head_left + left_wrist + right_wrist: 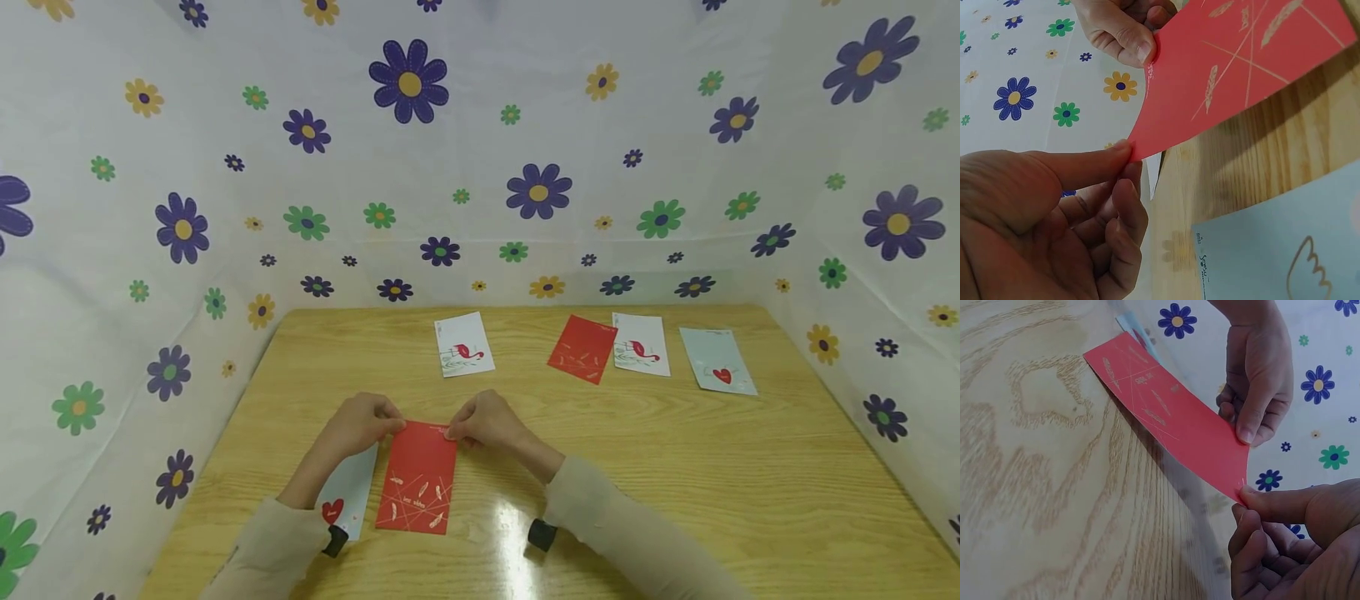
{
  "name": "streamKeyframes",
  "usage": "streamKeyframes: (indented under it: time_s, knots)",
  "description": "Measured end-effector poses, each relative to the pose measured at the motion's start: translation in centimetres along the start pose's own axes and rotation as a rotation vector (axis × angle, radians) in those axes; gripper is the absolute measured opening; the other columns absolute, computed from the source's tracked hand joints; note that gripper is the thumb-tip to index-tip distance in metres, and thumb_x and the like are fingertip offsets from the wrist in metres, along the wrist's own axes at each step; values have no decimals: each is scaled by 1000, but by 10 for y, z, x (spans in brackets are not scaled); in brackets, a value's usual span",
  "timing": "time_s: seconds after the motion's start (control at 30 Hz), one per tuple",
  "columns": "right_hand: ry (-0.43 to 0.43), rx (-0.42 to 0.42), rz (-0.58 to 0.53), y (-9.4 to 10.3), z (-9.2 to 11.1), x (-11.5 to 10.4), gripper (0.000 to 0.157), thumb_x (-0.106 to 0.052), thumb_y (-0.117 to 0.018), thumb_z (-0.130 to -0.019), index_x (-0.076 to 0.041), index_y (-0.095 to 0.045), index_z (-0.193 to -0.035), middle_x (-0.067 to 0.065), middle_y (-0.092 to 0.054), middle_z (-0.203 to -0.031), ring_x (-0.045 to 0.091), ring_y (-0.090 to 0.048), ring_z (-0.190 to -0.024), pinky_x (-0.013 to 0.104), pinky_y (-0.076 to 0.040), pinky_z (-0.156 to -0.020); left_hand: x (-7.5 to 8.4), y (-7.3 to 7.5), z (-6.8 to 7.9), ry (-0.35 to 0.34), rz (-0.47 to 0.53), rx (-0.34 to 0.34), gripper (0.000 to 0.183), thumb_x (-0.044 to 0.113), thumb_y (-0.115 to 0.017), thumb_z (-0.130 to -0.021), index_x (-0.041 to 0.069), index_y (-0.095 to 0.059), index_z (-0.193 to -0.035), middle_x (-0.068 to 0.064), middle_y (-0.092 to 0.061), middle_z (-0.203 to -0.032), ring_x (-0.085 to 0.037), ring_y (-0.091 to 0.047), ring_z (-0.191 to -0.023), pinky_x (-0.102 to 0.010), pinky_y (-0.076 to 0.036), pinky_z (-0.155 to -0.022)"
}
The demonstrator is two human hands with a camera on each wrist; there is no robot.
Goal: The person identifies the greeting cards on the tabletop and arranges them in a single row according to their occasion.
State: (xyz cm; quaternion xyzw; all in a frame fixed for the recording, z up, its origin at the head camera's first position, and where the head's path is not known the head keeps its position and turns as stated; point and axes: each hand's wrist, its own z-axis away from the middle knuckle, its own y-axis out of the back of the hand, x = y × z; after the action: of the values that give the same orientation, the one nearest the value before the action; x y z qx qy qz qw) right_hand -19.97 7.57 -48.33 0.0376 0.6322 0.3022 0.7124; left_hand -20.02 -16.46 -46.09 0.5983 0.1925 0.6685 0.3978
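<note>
A red card [420, 475] with pale gold feather-like marks and thin crossing lines is held by its far edge, between both hands. My left hand [365, 423] pinches its far left corner between thumb and forefinger. At the far right corner, my right hand [487, 419] pinches it the same way. In both wrist views the card bends and its pinched end is lifted off the table. Beneath the left forearm lies a pale blue card [358, 492] with a red heart, partly covered by the arm; the left wrist view shows a gold wing outline on it.
Along the back of the wooden table [675, 483] lie a white flamingo card [464, 345], another red card [583, 348] overlapping a second flamingo card [642, 343], and a pale blue heart card [717, 360]. A flower-printed white cloth [480, 133] encloses the back and sides.
</note>
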Motion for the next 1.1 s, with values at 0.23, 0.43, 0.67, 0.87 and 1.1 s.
streamKeyframes:
  time_s: [0.23,0.43,0.67,0.87,1.1]
  knots:
    - [-16,15,5,4,0,-3,6,-9,-84,-85,-4,-82,-82,2,-65,-59,9,-51,-51,21,-38,-47,2,1,-2,5,10,1,13,19,-72,-96,5,-74,-96,-2,-66,-81,-18,-59,-70,-31,-47,-63]
    - [-28,9,-12,7,1,-4,7,-9,-83,-85,-2,-81,-85,5,-68,-64,11,-54,-54,20,-41,-49,4,0,-2,16,23,4,14,19,-72,-97,5,-73,-98,-2,-67,-82,-18,-61,-71,-31,-48,-64]
    - [-32,4,-33,10,2,-3,7,-9,-82,-87,-2,-80,-86,3,-66,-63,10,-52,-55,20,-40,-49,7,-1,-2,-10,45,4,14,16,-70,-98,3,-73,-100,-2,-69,-84,-16,-65,-71,-32,-52,-64]
    - [-48,6,-25,12,-1,0,8,-10,-81,-88,-3,-81,-87,2,-67,-65,10,-53,-56,21,-41,-50,9,-2,-4,-10,45,0,17,18,-69,-99,2,-72,-103,-3,-69,-86,-15,-66,-72,-32,-52,-65]
    - [-45,22,-41,15,1,-1,9,-9,-81,-88,0,-80,-91,3,-68,-67,11,-55,-57,22,-45,-52,12,-3,-7,-15,82,-4,18,16,-67,-100,-1,-71,-106,-6,-70,-88,-17,-67,-73,-30,-53,-64]
